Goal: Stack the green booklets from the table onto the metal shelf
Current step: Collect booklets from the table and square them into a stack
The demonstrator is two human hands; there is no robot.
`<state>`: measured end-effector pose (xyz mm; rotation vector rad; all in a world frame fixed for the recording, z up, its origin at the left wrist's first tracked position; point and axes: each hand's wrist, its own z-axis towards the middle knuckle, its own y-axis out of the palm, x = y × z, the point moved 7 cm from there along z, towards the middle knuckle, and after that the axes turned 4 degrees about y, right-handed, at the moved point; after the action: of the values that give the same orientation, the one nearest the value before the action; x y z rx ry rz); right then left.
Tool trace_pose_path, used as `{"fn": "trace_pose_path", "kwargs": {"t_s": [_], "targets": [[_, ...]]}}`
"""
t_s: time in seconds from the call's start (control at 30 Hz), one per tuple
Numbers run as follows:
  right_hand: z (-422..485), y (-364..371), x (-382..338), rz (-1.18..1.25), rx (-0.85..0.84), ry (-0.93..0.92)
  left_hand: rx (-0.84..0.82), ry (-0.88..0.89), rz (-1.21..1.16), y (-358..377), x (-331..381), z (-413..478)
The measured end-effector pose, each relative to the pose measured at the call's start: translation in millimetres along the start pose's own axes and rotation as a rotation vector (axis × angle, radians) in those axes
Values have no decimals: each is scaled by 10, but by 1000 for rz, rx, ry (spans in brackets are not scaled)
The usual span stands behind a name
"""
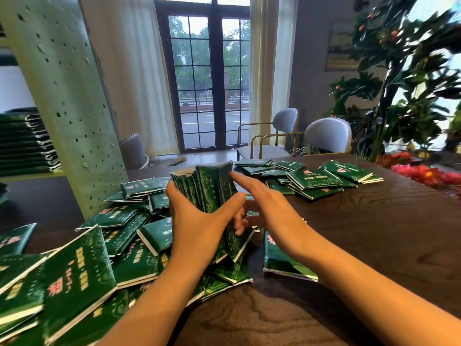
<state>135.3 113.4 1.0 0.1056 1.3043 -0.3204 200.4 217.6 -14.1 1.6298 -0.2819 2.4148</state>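
You are gathering: your left hand (197, 221) grips an upright bundle of booklets (208, 188) over the pile (82, 265) on the table (374, 233). Your right hand (264, 208), fingers loose, only touches its edge. Next, square the bundle and carry it left to the shelf (64, 96).

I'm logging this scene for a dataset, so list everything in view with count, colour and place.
table: one, dark brown, foreground
metal shelf: one, pale green, left
loose booklets: many, green, scattered on table
bundle: one, green, upright above table
stacked booklets: one pile, green, on shelf
chairs: three, grey-blue, beyond table
door: one, dark-framed, centre back
curtains: two, cream, beside door
plant: one, green, right
flowers: cluster, red, far right
left hand: one, grips bundle
right hand: one, open, index finger at bundle
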Motion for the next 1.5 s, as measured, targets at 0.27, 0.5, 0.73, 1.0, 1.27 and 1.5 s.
{"fn": "trace_pose_path", "kwargs": {"t_s": [0.27, 0.5, 0.73, 1.0, 1.27, 1.5], "targets": [[154, -657, 83, -958, 216, -164, 2, -161, -102, -33, -166, 76], [51, -898, 535, -1289, -183, 445, 11, -340, -315, -42, -303, 87], [123, -916, 449, -1093, -16, 333, 16, -388, -377, -33, -322, 88], [145, -914, 25, -464, 307, -54, -14, -272, -233, -62, -243, 88], [-8, -521, -134, -153, 366, -160, -73, -64, 38, 20, -57, 21], [-8, -292, -24, 107, 285, -98, -160, 53, 55, 174, 59, -95]]}}
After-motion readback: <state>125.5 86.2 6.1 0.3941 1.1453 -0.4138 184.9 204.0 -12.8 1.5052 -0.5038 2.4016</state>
